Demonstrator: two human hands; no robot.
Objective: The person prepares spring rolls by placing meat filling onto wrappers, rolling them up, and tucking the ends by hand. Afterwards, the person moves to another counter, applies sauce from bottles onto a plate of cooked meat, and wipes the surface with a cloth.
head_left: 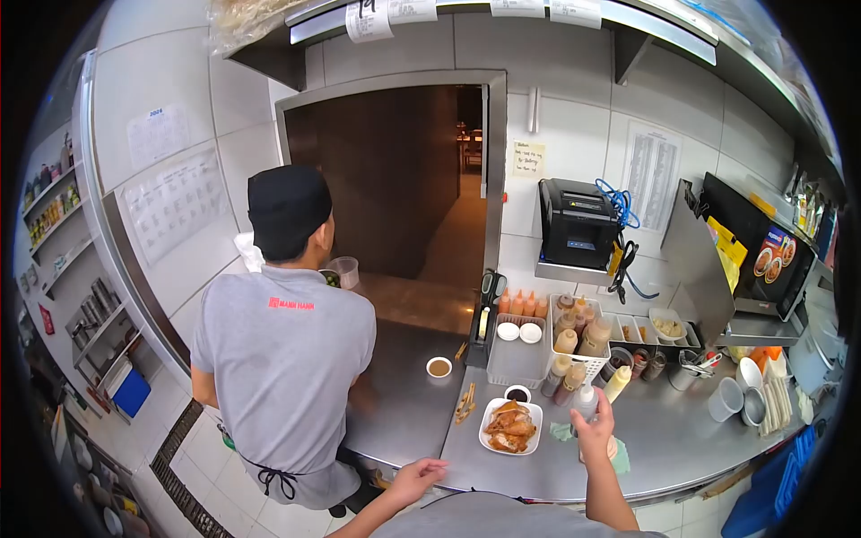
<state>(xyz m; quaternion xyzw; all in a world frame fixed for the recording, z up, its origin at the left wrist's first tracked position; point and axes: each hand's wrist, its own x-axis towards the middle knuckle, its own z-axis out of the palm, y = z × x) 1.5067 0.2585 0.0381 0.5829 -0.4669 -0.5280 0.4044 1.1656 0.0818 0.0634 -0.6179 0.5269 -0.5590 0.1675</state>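
My right hand [594, 432] is wrapped round a pale squeeze bottle [584, 403], which stands roughly upright over the counter. My left hand [416, 480] is by the counter's front edge, its fingers stretched out and holding nothing. Between my hands, a white square bowl [485, 438] carries browned chicken pieces [511, 423]. Just behind it sits a small cup of dark sauce [517, 394]. A pale green cloth [621, 455] lies beside and partly behind my right hand. Left of the bowl are wooden clothespins [465, 403].
A co-worker in a grey shirt [280, 359] stands at my left, near a cup of brown sauce [439, 367]. A white basket of sauce bottles [585, 363], a clear bin with white lids [518, 359] and a printer [578, 224] are at the back. Plastic containers [725, 400] stand right.
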